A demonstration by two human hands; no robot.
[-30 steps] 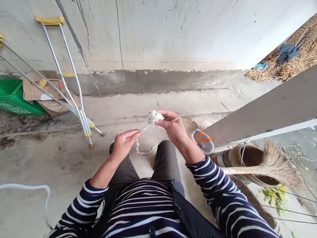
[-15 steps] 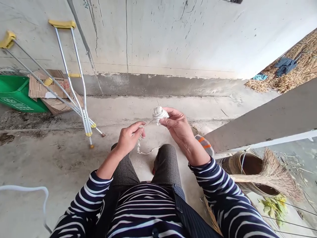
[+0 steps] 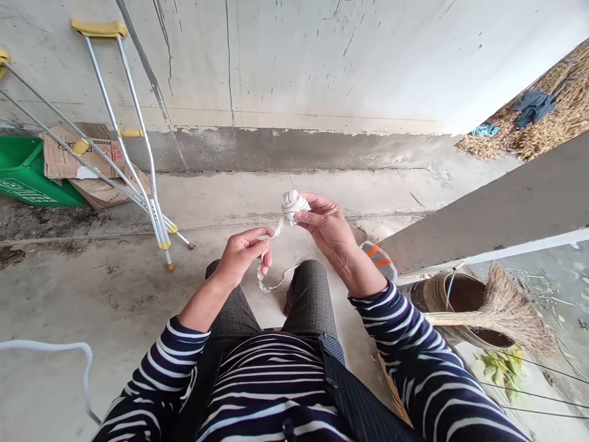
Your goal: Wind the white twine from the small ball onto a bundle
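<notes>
right hand (image 3: 330, 230) pinches white roll (image 3: 292, 204), presumably to steady it, while left hand (image 3: 242, 255) pinches its strip (image 3: 278, 229), likely for control.

Roll (image 3: 294, 205) between crutches (image 3: 130, 132) and broom (image 3: 508, 311)

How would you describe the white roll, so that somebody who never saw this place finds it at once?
From the striped shirt at the bottom, follow the sleeve on the right up to the right hand. It holds the white roll, from which a tail runs to the left hand. Unlike the thin, crinkled cord dangling below, the roll is compact and marked with dark lines.
</notes>
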